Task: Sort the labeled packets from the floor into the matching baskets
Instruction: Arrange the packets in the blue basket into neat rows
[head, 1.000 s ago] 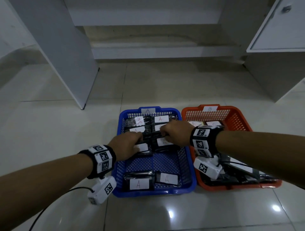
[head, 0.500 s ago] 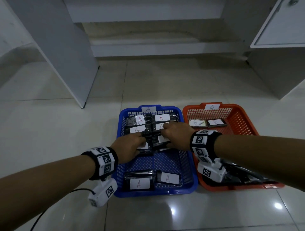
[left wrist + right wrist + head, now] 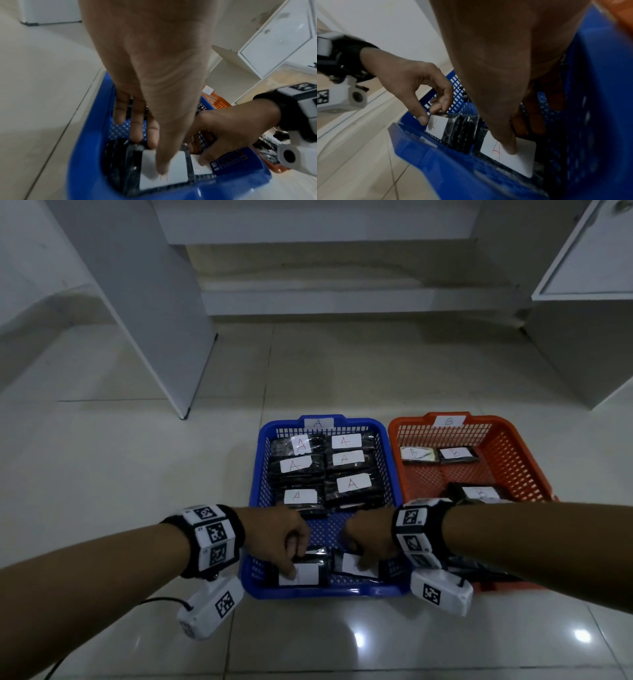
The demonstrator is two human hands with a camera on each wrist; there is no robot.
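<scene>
Packets at the near wall of the blue basket point(image 3: 255, 583) lie side by side, long axes across it; left hand point(image 3: 277, 537) pinches the left packet point(image 3: 299, 573), right hand point(image 3: 368, 537) pinches the right packet point(image 3: 356, 566), each with thumb on the label, fingers curled over the far edge.

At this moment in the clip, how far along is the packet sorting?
Nearly finished, it seems. Done: no packets show on the floor; A packets fill the far half of the blue basket, B packets lie in the orange basket. In hand: the left hand pinches the near-left A packet, the right hand the near-right A packet. Left: apparently only arranging these two.
</scene>
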